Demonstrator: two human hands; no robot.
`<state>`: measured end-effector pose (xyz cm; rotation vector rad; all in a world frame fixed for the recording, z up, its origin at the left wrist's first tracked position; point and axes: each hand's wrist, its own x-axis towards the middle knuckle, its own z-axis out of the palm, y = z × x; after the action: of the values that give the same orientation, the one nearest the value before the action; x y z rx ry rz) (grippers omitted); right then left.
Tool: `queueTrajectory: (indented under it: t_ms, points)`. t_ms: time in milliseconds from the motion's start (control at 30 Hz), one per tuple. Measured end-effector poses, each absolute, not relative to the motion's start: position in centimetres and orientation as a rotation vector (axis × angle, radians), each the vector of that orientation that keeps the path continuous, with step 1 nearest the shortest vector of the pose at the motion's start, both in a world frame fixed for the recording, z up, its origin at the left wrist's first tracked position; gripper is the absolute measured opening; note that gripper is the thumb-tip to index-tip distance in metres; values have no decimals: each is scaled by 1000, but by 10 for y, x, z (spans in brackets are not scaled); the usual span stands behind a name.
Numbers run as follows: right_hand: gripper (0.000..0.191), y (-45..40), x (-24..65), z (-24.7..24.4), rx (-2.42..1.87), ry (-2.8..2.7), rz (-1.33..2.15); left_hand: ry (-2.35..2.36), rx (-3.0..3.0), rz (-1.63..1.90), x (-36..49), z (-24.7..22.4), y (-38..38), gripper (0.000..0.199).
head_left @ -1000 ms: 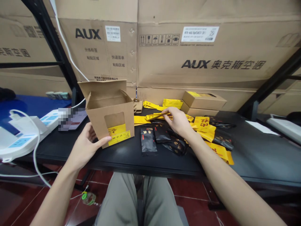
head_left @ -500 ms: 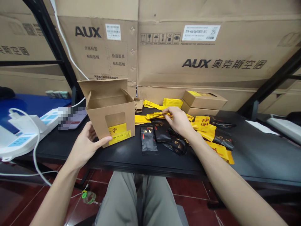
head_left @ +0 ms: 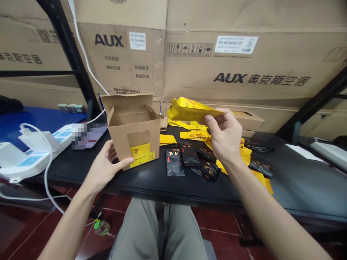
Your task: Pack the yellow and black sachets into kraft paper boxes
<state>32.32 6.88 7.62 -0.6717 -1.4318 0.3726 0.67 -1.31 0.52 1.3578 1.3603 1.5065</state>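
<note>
A brown cardboard box [head_left: 119, 135] stands upright on the black table with its top flap raised; yellow packets show through its window. My left hand [head_left: 110, 164] grips the box's lower left side, thumb across the front. In my right hand [head_left: 225, 135] a yellow packet [head_left: 189, 108] is pinched by one end, raised above the table to the right of the box. Below it lie black packets [head_left: 175, 162] and more yellow packets [head_left: 193, 135], some partly hidden behind my right forearm.
Closed brown boxes [head_left: 252, 121] sit at the back right. To the left are a white power strip [head_left: 35, 159] with cables and a partly blurred flat object [head_left: 94, 135]. Large cartons [head_left: 189, 76] stand behind the table. A bottle [head_left: 101, 227] is on the floor.
My right hand has lifted a yellow packet from the pile, moving up and slightly right. My left hand stays on the box. The whole view has shifted slightly.
</note>
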Motion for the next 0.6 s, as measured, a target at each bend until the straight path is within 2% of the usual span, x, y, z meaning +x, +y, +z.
queueTrajectory:
  t_ms: [300, 500, 600]
  points:
    - [7, 27, 254, 131, -663, -1842, 18, 1368, 1386, 1523, 7, 3, -12, 80]
    - [20, 16, 228, 165, -907, -2222, -461, 1371, 1404, 1516, 5, -2, -10, 81]
    - [27, 6, 203, 187, -982, -2445, -588, 1376, 1403, 1513, 4, -3, -10, 81]
